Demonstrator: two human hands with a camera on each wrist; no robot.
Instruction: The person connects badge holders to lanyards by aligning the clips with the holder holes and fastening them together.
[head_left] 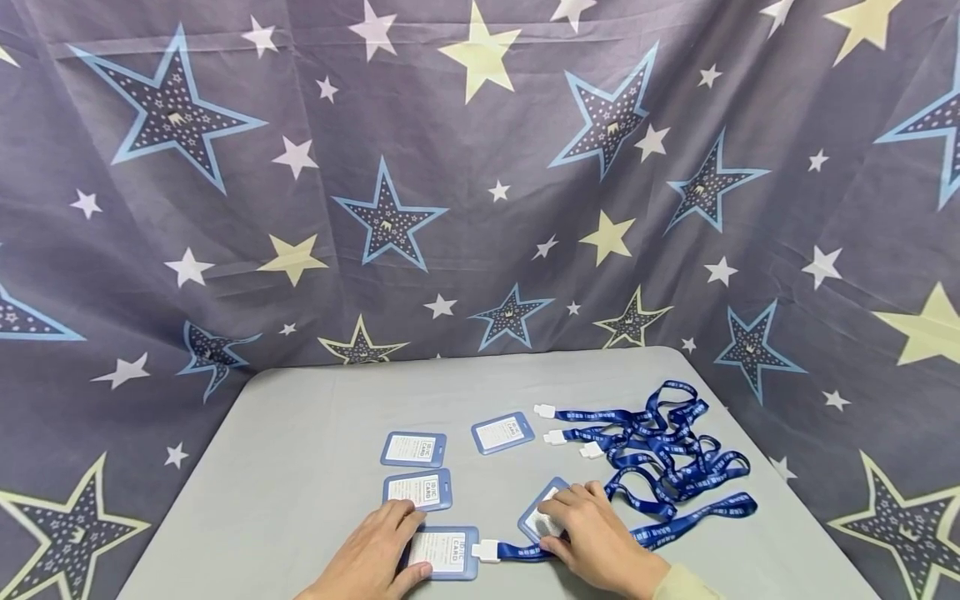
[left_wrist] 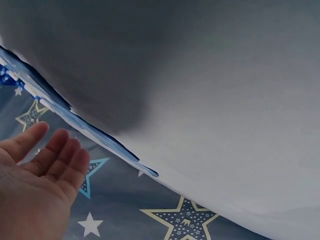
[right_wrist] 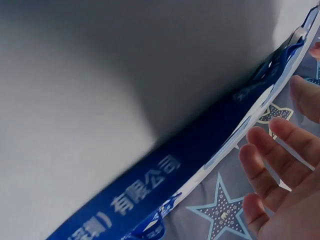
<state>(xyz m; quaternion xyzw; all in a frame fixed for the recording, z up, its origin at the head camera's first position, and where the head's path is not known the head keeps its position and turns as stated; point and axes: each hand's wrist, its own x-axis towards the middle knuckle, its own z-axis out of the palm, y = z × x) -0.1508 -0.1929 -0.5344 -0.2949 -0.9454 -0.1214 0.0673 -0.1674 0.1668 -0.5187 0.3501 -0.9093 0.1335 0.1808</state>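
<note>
On the table lies a blue-framed ID badge holder [head_left: 442,552], its end joined to the white clip [head_left: 486,550] of a blue lanyard [head_left: 521,552]. My left hand [head_left: 373,550] rests at its left edge, fingers loosely bent in the left wrist view. Over to the right, my right hand [head_left: 596,533] lies on a tilted badge holder [head_left: 534,518], covering its right part and a stretch of the lanyard. Its fingers look relaxed and spread in the right wrist view. Two more badge holders [head_left: 416,489] [head_left: 412,448] lie above the left hand.
Another badge holder [head_left: 502,432] lies farther back. At the right is a heap of blue lanyards [head_left: 667,450] with white clips [head_left: 555,437] pointing left. The grey table [head_left: 300,433] ends at a star-patterned curtain [head_left: 450,275] behind and at both sides.
</note>
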